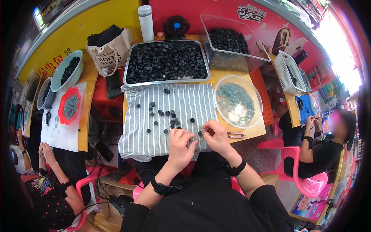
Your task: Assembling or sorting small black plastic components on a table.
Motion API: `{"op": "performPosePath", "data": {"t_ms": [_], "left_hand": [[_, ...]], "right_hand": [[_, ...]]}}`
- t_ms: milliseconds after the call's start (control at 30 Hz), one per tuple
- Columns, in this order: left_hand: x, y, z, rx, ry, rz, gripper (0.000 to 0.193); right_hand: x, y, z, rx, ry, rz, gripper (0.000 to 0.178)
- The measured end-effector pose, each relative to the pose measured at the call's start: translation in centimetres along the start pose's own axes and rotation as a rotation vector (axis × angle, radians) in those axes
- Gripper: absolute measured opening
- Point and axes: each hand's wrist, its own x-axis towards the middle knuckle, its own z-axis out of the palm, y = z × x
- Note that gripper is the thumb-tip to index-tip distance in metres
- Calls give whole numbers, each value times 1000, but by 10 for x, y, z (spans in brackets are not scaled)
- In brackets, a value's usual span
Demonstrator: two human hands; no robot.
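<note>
A grey-and-white striped cloth [154, 131] covers the table before me, with several small black round parts [167, 113] scattered on it. My left hand [181, 147] hovers over the cloth's near side, thumb apart from the curled fingers; nothing shows between them. Just beyond its fingertips lie a few more of the parts. My right hand [217, 138] is closed in a pinch, and one black round part [200, 133] shows at its fingertips. Its exact grip is partly hidden. Beside that hand lies a pink-framed tool [236, 135], too small to identify.
A metal tray [209, 73] full of black parts stands beyond the cloth. Right of it are a clear bin [266, 58] of black parts and a round tub [259, 112] with grey-blue small pieces. A canvas bag [112, 52] stands left. Co-workers sit on both sides.
</note>
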Motion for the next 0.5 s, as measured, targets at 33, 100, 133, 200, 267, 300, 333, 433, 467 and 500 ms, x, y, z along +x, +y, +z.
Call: {"op": "performPosePath", "data": {"t_ms": [33,100,133,200,267,300,333,433,467,500], "left_hand": [[0,0,0,-2,1,2,20],[0,0,-1,-5,6,3,20],[0,-1,0,-7,11,12,19],[-1,-2,0,-10,19,21,19],[-1,-4,0,-17,18,19,18],[-1,-4,0,-17,20,19,18],[-1,-4,0,-20,16,16,18],[-1,-4,-1,-15,13,18,18],[-1,-4,-1,-8,13,24,18],[-1,-4,-1,-7,14,23,18]], "right_hand": [[1,-1,0,-2,-5,-1,13],[2,-6,0,-77,3,-86,13],[2,-7,0,-78,-1,-87,13],[2,-9,0,-95,-20,-99,14],[3,-11,1,-113,-25,-126,14],[4,-11,1,-130,-28,-152,15],[4,-11,1,-131,-29,-153,15],[7,-13,-1,-259,-34,-252,18],[9,-16,-1,-344,-60,-361,18],[11,-20,-2,-429,-86,-471,18]]}}
